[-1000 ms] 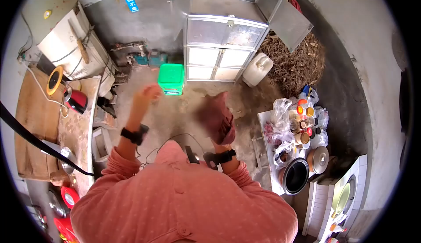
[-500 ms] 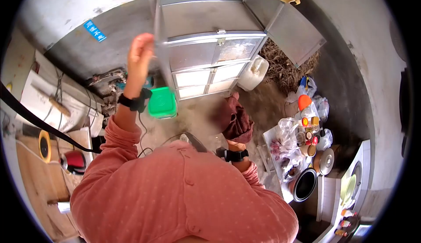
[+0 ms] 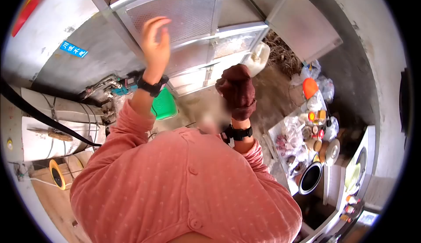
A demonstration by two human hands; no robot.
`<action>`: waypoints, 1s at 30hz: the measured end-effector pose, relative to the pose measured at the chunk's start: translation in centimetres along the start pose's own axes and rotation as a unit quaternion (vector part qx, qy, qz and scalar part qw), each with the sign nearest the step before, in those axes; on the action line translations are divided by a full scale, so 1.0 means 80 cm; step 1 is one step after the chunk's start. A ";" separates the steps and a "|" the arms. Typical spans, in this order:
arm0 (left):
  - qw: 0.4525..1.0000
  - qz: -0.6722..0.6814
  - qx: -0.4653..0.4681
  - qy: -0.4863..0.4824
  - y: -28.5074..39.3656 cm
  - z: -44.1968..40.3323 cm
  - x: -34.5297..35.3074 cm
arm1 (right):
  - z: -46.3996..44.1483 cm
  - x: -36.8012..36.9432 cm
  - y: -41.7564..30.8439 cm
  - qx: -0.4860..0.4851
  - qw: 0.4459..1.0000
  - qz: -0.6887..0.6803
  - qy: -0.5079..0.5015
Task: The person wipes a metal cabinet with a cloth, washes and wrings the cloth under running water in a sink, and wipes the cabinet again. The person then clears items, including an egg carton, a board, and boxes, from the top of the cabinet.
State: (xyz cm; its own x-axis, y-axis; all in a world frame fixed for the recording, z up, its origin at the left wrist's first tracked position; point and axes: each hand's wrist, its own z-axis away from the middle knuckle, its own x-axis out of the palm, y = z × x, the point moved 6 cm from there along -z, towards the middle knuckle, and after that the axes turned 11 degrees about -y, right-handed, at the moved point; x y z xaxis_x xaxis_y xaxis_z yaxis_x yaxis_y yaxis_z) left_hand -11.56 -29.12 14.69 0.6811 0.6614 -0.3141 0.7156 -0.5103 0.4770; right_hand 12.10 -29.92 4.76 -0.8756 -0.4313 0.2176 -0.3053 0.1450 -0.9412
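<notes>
My left hand (image 3: 156,48) is raised in front of the metal cabinet's upper left door (image 3: 180,15), which is closed. Its fingers are bent and apart, with nothing in them; whether they touch the door I cannot tell. A dark red cloth (image 3: 239,89) is bunched over my right hand, hiding its fingers. That hand is held up before the cabinet's lower part, the cloth wrapped around it. On the right, the upper right door (image 3: 302,26) of the cabinet hangs open, showing part of a grey inside shelf space.
A green-lidded box (image 3: 165,105) stands on the floor by the cabinet's left foot. A whitish plastic jug (image 3: 258,61) is at its right side. To the right, a low table holds jars, plastic bags (image 3: 291,133) and a dark pot (image 3: 310,178). Bundled firewood lies behind.
The cabinet's upper left door has swung from open to closed, my left hand moving right with it. My right hand has risen with the cloth. The view has turned slightly.
</notes>
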 end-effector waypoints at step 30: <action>0.973 0.014 -0.213 -0.085 -0.127 0.007 -0.111 | -0.229 0.135 0.210 -0.110 0.899 0.413 0.093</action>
State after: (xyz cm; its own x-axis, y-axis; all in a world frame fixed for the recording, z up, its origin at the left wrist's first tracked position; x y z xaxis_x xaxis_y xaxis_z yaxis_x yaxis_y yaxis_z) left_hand -24.78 -30.15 12.16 0.7410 0.5313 -0.4107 0.5920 -0.2281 0.7730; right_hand -9.37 -15.86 -3.97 -0.8789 0.0576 -0.4735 0.4292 0.5288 -0.7323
